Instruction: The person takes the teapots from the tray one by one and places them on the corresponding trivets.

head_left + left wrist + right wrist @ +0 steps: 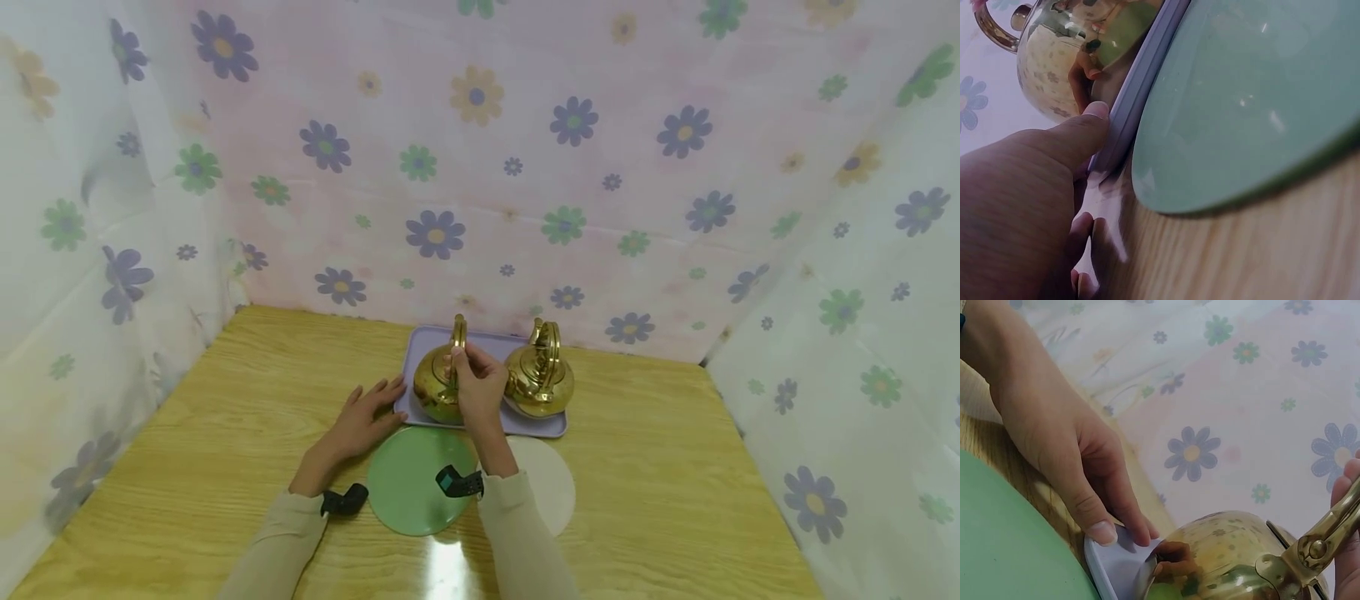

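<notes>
My right hand (482, 392) holds the raised handle of the left golden teapot (432, 385), thumb on the near side. In the right wrist view its fingertips (1352, 472) show behind the handle. The teapot is on the left part of a lilac tray (480, 425). Beside it, a second golden teapot (538, 383) stands upright on the tray's right part, apart from my hand. With fingers extended, my left hand (367, 419) touches the tray's left edge, its thumb (1094, 115) on the rim in the left wrist view.
A green round plate or mat (412, 492) lies in front of the tray, partly under my right forearm's wristband. To its right is a white round one (551, 487), partly covered by my right sleeve. Flowered cloth (510, 192) walls the wooden table (660, 500) at the back and sides.
</notes>
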{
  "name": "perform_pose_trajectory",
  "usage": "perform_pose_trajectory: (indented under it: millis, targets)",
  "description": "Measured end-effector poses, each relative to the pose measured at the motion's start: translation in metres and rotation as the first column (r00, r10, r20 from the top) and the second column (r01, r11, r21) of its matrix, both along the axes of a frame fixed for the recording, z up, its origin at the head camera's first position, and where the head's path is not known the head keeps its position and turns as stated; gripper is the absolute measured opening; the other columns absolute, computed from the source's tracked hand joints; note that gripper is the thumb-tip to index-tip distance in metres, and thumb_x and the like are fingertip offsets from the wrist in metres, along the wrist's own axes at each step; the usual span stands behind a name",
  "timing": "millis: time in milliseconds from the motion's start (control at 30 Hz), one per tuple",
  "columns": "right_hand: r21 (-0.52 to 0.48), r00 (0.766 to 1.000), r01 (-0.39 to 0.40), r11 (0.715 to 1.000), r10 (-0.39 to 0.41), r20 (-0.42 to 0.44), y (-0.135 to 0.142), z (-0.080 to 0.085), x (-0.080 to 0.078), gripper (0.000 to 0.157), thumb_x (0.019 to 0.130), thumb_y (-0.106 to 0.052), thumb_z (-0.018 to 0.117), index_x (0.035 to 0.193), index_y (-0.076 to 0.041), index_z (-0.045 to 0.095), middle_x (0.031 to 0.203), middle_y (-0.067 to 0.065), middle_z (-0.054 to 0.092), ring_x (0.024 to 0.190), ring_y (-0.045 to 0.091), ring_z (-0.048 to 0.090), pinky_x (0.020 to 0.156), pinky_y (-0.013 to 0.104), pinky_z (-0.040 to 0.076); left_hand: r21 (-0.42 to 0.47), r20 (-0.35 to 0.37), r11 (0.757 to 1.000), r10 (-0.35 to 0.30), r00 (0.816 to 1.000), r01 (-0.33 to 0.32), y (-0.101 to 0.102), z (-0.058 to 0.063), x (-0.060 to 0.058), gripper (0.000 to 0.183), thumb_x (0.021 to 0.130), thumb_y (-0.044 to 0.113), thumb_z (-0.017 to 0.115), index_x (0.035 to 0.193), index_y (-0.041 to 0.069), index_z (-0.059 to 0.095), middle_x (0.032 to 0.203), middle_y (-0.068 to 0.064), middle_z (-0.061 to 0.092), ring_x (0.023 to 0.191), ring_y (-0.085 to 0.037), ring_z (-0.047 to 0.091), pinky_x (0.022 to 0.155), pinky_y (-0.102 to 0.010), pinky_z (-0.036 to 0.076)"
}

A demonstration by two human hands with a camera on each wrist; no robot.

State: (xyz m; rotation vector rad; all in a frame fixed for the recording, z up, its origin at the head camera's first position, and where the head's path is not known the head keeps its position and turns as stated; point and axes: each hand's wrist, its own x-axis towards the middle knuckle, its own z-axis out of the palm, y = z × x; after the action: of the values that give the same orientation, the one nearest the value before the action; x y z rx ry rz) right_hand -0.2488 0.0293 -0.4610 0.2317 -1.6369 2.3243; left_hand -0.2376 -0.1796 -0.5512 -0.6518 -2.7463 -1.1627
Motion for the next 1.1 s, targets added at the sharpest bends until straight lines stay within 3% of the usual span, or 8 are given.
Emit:
perform_pose_trajectory:
  millis: [367,633,1100]
  targets:
    - [-0.023,0.999,-0.038,0.999,0.038,-0.001,0.005,-0.001,0.003,0.030,0.099,-0.005,0.065,0.117,0.020,0.066,0.085,0.010,0.074,0.068,0.010,0.067,0.063,0.021,0.057,-0.003,-0.005,1.000,-0.002,1.000,0.002,0.001,-0.001,-0.001,0.056,0.099,0.022,0.065,0.147,-0.003,0.051,0.159,-0.018,0.041,0.147,-0.050,0.033,0.118,-0.072,0.007]
    - [-0.035,0.999,-0.039,0.999,0.039,-0.004,0.005,0.002,0.003,0.033,0.099,-0.005,0.065,0.117,0.022,0.063,0.086,0.018,0.074,0.066,0.010,0.067,0.061,0.022,0.057,0.003,-0.003,1.000,-0.006,1.000,0.006,0.000,-0.001,-0.001,0.055,0.099,0.022,0.065,0.147,-0.002,0.051,0.159,-0.018,0.040,0.147,-0.049,0.032,0.118,-0.072,0.007]
    - [-0.084,0.998,-0.030,0.996,0.033,0.044,0.006,0.015,0.014,0.033,0.099,-0.003,0.065,0.118,0.024,0.062,0.079,0.005,0.073,0.065,0.010,0.068,0.061,0.022,0.057,0.008,-0.001,1.000,-0.004,1.000,0.004,0.000,-0.001,-0.001,0.055,0.099,0.021,0.066,0.146,-0.003,0.051,0.159,-0.018,0.041,0.147,-0.050,0.032,0.118,-0.071,0.007]
